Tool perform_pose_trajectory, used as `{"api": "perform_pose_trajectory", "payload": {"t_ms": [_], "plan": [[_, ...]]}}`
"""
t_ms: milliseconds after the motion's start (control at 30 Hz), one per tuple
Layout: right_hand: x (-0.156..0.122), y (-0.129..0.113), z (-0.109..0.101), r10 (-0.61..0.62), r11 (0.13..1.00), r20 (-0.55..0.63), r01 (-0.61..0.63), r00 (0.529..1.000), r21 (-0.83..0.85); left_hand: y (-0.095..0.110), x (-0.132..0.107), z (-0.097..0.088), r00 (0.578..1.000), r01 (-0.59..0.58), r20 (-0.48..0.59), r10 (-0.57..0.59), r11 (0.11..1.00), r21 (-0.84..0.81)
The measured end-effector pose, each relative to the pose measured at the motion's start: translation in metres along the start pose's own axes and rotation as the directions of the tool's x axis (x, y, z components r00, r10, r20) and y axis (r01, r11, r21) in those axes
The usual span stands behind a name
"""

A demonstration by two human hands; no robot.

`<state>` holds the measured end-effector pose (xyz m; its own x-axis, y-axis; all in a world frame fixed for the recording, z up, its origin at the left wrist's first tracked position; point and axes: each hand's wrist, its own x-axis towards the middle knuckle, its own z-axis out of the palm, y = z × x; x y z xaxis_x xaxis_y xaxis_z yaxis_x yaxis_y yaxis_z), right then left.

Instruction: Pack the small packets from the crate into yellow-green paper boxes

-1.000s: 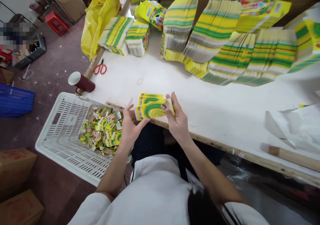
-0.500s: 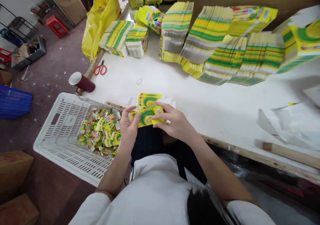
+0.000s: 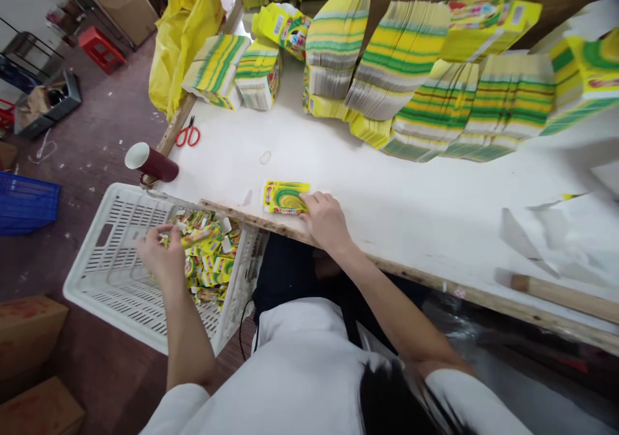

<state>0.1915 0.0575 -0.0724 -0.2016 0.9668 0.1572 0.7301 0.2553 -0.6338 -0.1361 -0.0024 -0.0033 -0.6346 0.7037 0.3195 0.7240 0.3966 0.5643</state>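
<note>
Over the white plastic basket (image 3: 99,229), my left hand (image 3: 162,254) hangs with its fingers loosely curled and apart. Just beyond its thumb, a small yellow carton (image 3: 202,234) is above the pile of folded cartons (image 3: 215,267); I see no grip on it. On the white table, a flat yellow-and-green carton (image 3: 286,196) lies near the front edge. My right hand (image 3: 329,222) has its fingers and thumb at the right end of that carton, pinching it. Whether further flat cartons lie under it is hard to see.
Stacks of flat cartons (image 3: 401,55) line the back of the table. A maroon mug (image 3: 157,164) and red-handled scissors (image 3: 188,133) are at the left edge, with a rubber band (image 3: 265,157) nearby. White paper (image 3: 556,229) and a wooden strip (image 3: 561,293) lie right.
My left hand has moved left and away from my right hand, out over the basket. The carton both hands held is out of my right hand, which is now at the flat carton on the table.
</note>
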Motion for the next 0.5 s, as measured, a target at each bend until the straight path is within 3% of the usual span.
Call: {"api": "perform_pose_trajectory", "payload": {"t_ms": [67,100,167,200,267,300,367,400,500], "plan": [[0.002,0.000,0.004,0.005,0.999,0.020,-0.004,1.000,-0.031,-0.011,0.005,-0.001,0.993,-0.002,-0.119,0.011,0.997,0.080],[0.002,-0.001,0.005,0.008,1.000,-0.004,-0.008,1.000,0.003,-0.010,0.001,0.002,0.991,-0.011,-0.131,0.015,0.999,0.033],[0.000,-0.004,0.004,0.051,0.983,-0.077,-0.037,0.996,0.178,0.003,-0.018,0.017,0.998,-0.020,-0.054,0.010,0.980,-0.200],[-0.002,-0.006,0.003,0.085,0.947,-0.099,-0.049,0.991,0.317,0.015,-0.031,0.028,0.999,-0.008,0.038,0.023,0.933,-0.359],[-0.008,-0.014,-0.004,0.107,0.798,-0.059,-0.050,0.993,0.601,0.045,-0.061,0.049,0.946,0.064,0.284,0.157,0.767,-0.639],[-0.012,-0.019,-0.008,0.074,0.713,-0.011,-0.045,0.997,0.700,0.061,-0.076,0.058,0.889,0.117,0.380,0.254,0.677,-0.727],[-0.021,-0.032,-0.016,-0.049,0.589,0.097,-0.050,0.994,0.807,0.092,-0.099,0.067,0.821,0.215,0.456,0.343,0.555,-0.804],[-0.027,-0.039,-0.020,-0.111,0.544,0.141,-0.059,0.984,0.837,0.105,-0.107,0.069,0.813,0.254,0.470,0.344,0.517,-0.817],[-0.041,-0.058,-0.024,-0.214,0.409,0.187,-0.086,0.959,0.908,0.131,-0.114,0.064,0.871,0.301,0.423,0.250,0.408,-0.862]]}}
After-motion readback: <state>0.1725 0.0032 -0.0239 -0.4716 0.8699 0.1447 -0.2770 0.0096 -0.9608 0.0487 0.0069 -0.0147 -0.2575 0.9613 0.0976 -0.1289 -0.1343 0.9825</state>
